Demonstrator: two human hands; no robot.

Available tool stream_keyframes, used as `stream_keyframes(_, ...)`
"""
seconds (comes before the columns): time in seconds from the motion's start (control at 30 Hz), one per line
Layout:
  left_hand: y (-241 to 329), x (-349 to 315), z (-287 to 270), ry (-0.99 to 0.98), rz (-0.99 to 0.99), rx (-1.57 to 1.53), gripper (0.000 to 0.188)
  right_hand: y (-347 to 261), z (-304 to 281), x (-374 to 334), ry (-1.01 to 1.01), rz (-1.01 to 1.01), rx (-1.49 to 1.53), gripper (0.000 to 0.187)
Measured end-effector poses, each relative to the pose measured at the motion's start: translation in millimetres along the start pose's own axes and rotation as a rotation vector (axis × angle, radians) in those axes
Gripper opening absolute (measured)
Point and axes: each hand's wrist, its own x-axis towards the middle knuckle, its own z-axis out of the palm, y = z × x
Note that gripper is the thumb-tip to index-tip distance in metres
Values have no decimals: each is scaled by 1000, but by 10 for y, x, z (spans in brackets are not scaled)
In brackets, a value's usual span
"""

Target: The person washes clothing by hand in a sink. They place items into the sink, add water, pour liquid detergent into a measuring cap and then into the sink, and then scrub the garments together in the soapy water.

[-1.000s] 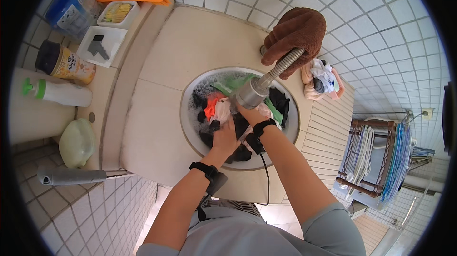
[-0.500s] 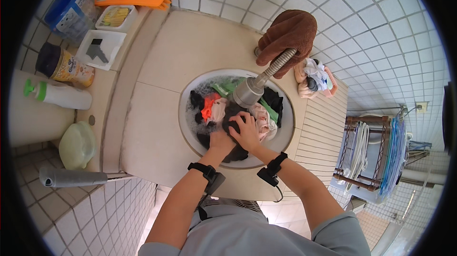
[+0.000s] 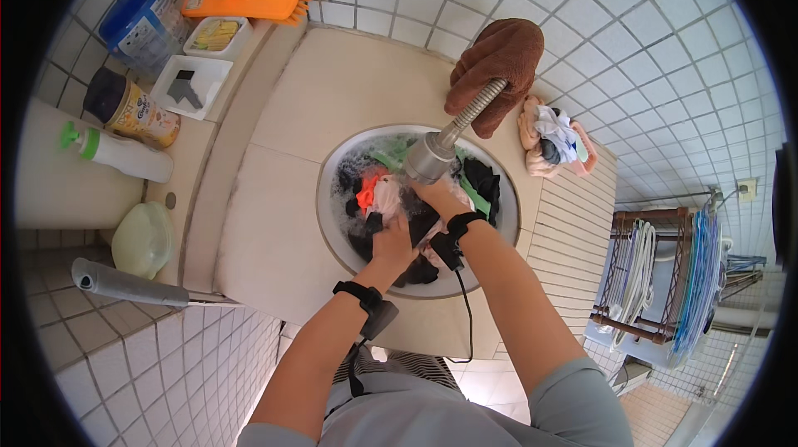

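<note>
Wet clothes soak in sudsy water inside a round white basin (image 3: 325,227). My left hand (image 3: 394,241) is down among them, its fingers closed round part of a dark garment (image 3: 422,224). To its right and farther in, my right hand (image 3: 439,195) reaches under the metal faucet head (image 3: 428,159), which hides its fingers. An orange-red cloth (image 3: 366,192) and a pale pink cloth (image 3: 386,196) float left of the faucet. Green cloth (image 3: 474,199) and black cloth (image 3: 484,181) lie along the right side.
A brown towel (image 3: 503,64) drapes over the faucet's base. Folded clothes (image 3: 549,138) sit right of it beside a pink basket (image 3: 584,152). The left ledge holds a pump bottle (image 3: 125,154), a yellow bottle (image 3: 137,110) and a pale green bowl (image 3: 143,239). Hangers (image 3: 698,281) hang at right.
My right hand has moved away from me, off the dark garment's top to under the faucet head. My left hand has come up from the water slightly. The view has shifted a little.
</note>
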Motion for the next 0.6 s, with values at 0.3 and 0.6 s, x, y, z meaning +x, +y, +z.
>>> stream_keyframes(0.3,326,-481,-368,69,222,-463,45,-862,-1070,-868,313,-27,324,22)
stream_keyframes(0.6,680,-237,-520,-491,-99,-2413,45,-1269,-1439,-1820,573,-70,485,16)
